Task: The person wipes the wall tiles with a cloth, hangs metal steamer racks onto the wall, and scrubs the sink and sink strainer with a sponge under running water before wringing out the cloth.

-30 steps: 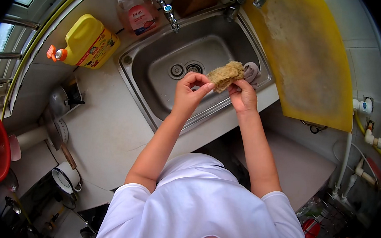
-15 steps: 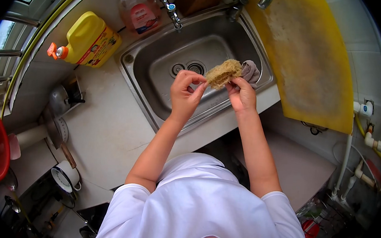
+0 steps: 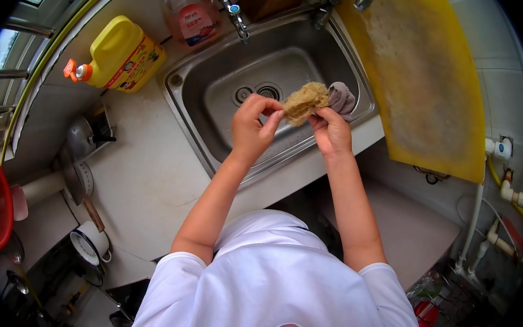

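Note:
A tan, fibrous scrubber [image 3: 306,102] is held over the steel sink [image 3: 215,129]. My right hand [image 3: 333,132] grips its right lower edge between thumb and fingers. At its left end, the thumb and fingertips of my left hand [image 3: 254,126] are bent toward each other; whether they pinch a strand is too small to tell. A greyish cloth [image 3: 341,99] lies at the sink's right side, just beyond my right hand. Two round drains [image 3: 268,91] show in the basin behind the scrubber.
Behind the sink are a tap [image 3: 236,17] and a pink soap bottle [image 3: 196,20]. A yellow jug [image 3: 125,57] stands at the back left. A yellow board [image 3: 421,84] leans at the right. A cleaver [image 3: 76,179] and white enamel mug [image 3: 90,242] are at the left.
My left hand has shifted slightly left. The scrubber has moved a little left with my right hand, and its angle has changed slightly.

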`<state>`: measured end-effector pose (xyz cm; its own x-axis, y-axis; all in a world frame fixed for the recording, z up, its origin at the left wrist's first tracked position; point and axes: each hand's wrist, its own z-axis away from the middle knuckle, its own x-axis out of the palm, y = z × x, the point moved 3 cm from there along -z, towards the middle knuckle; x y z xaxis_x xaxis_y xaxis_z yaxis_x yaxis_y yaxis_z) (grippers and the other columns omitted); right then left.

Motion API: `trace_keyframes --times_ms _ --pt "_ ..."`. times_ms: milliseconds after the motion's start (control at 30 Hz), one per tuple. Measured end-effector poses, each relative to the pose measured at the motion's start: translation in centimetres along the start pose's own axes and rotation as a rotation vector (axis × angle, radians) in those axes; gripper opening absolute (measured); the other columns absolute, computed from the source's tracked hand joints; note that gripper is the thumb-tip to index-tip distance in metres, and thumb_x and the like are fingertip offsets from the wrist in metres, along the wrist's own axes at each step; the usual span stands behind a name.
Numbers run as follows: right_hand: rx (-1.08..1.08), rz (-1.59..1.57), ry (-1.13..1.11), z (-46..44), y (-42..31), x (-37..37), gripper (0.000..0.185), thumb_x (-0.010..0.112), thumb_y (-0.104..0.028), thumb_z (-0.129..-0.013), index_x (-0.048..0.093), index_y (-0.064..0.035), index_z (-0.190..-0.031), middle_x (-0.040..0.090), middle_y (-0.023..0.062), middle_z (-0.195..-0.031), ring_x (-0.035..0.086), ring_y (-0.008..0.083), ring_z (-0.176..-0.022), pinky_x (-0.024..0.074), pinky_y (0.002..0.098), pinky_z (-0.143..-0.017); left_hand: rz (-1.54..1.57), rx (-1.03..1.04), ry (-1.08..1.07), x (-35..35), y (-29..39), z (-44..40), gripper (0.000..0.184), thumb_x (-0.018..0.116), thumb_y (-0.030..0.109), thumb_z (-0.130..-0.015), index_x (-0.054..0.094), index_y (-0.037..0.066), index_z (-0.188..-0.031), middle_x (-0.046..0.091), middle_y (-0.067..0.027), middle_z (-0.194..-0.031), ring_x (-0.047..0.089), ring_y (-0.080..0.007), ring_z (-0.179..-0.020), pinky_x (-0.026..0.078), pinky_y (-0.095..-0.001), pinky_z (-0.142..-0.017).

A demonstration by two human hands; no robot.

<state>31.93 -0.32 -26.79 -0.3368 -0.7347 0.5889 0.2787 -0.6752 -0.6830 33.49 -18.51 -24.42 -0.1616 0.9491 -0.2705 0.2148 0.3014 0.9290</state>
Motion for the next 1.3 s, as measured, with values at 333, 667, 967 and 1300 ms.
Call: trace_keyframes --times_ms 333,667,967,1300 --pt "0.003 -0.107 0.101 -0.7 -0.7 -1.7 0.041 0.056 0.013 -0.075 0.055 -0.0084 -0.11 0.06 0.0075 -0.11 0.06 0.022 -0.101 0.0527 0.0364 -0.086 0.518 -0.351 -0.038 -0.2 -1.6 0.5 0.01 0.069 0.011 -0.085 0.063 0.004 -0.088 0.059 0.0025 -0.084 0.053 -0.0063 -0.079 0.043 -0.021 -0.074" --pt "0.003 -0.13 -0.054 -2.5 -1.0 -3.3 0.047 0.056 0.013 -0.072 0.053 -0.0092 -0.114 0.059 0.0081 -0.112 0.057 0.0245 -0.106 0.0501 0.0398 -0.091 0.077 0.052 -0.143 0.9 1.9 2.0 0.013 0.072 0.005 -0.073 0.065 0.008 -0.083 0.061 -0.0009 -0.081 0.058 -0.0136 -0.069 0.045 -0.0269 -0.058" --pt "-0.006 -0.064 -0.188 -4.0 -4.6 -4.3 0.042 0.061 0.011 -0.073 0.056 -0.0076 -0.111 0.062 0.0073 -0.108 0.06 0.0229 -0.102 0.05 0.0376 -0.09 -0.162 0.541 -0.69 11.5 3.6 10.8 0.003 0.059 0.013 -0.071 0.059 0.01 -0.073 0.054 -0.0054 -0.074 0.06 -0.0229 -0.072 0.051 -0.0353 -0.056" --pt "-0.003 -0.181 -0.232 -3.2 -4.0 -4.8 0.043 0.063 0.011 -0.073 0.056 -0.0072 -0.111 0.061 0.0064 -0.108 0.059 0.022 -0.104 0.0482 0.0351 -0.092 -0.544 0.708 -1.203 19.2 1.8 16.1 0.015 0.058 0.014 -0.075 0.07 0.006 -0.08 0.065 -0.0085 -0.092 0.063 -0.0236 -0.082 0.05 -0.0356 -0.061"
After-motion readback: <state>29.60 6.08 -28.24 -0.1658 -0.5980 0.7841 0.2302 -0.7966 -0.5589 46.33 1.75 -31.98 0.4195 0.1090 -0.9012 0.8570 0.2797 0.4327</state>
